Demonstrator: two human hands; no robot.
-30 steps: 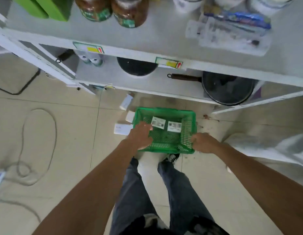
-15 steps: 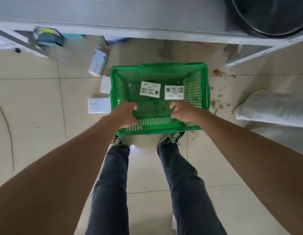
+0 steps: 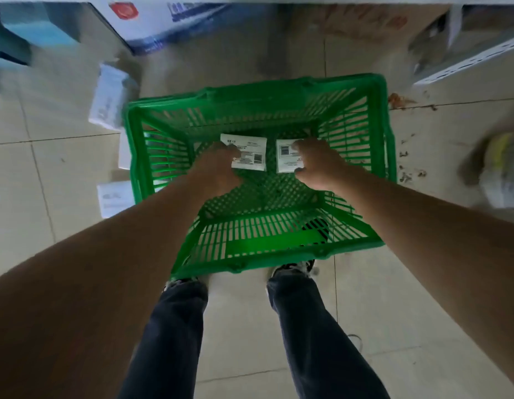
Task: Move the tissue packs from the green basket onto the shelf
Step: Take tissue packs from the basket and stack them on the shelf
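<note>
The person's forearms are bare, with no sleeves showing down to the left hand (image 3: pixel 218 168) and right hand (image 3: pixel 319 165). Dark blue jeans (image 3: pixel 169 335) cover both legs, above dark-and-white sneakers (image 3: pixel 293 267).

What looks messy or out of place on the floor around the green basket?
Several white packs lie scattered on the tiles left of the green basket, one tilted. Brown crumbs litter the floor to its right, beside a crumpled bag. Inside, both tissue packs lie flat.
</note>
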